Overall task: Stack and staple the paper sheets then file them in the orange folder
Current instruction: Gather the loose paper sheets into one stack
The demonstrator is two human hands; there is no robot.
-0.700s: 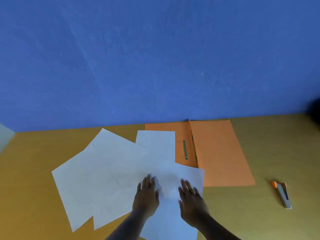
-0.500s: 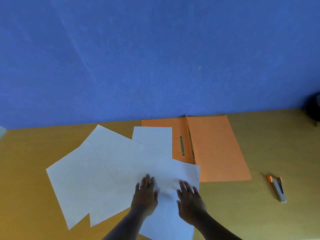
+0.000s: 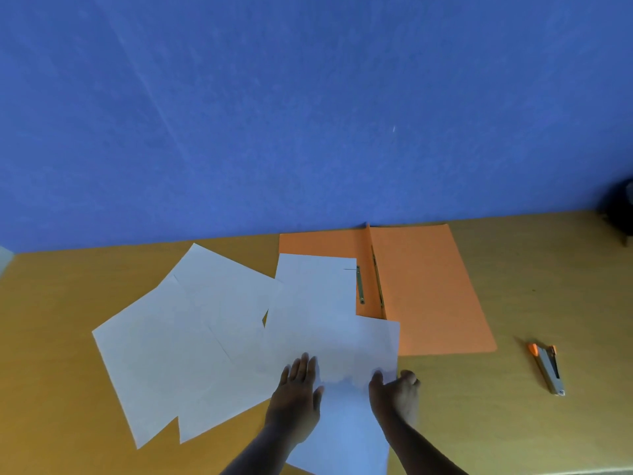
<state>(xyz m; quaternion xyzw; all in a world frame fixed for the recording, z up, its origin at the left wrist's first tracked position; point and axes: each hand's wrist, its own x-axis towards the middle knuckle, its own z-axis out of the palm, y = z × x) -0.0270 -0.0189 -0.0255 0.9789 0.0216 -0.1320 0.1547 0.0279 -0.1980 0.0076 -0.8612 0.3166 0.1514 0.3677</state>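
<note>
Closest to us, our left hand (image 3: 297,394) lies flat on the white paper sheets (image 3: 219,330), fingers together. Our right hand (image 3: 397,394) pinches the right edge of the top sheet (image 3: 346,347). The sheets are spread out across the yellow wooden worktop (image 3: 513,423). The grey and orange stapler (image 3: 548,368) lies well to the right. Farther back, the open orange paper folder (image 3: 428,289) lies flat, partly under the sheets.

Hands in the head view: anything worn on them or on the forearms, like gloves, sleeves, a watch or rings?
Nothing worn that shows. The left hand and right hand are bare, with no gloves, and no rings that I can make out. Both forearms are bare down to the bottom edge of the picture: no sleeve, cuff, watch or band in view.
</note>
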